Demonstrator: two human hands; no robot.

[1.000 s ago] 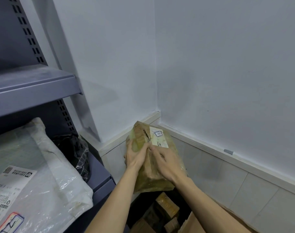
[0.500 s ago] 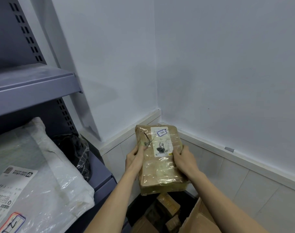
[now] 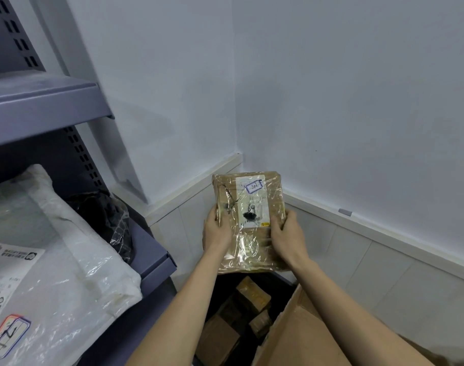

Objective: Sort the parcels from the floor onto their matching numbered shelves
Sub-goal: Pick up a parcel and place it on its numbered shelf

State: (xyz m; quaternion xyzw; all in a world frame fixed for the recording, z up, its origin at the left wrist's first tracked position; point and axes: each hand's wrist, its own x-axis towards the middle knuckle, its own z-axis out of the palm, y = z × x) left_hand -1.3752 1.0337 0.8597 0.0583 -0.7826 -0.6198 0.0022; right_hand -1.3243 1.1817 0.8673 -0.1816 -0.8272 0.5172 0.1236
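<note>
- White walls met in a corner [image 3: 237, 151] behind the grip.
- Both hands, left hand [image 3: 217, 231] and right hand [image 3: 286, 237], clasped the taped parcel [image 3: 249, 223] by its sides (label facing up).
- Grey shelves [image 3: 48, 101] stood left of it, more boxes [image 3: 252, 297] below.

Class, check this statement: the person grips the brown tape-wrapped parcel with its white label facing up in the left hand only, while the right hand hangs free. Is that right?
Not quite. The head view shows both hands on the brown tape-wrapped parcel: the left hand grips its left edge and the right hand grips its right edge. The white label does face up.
</note>
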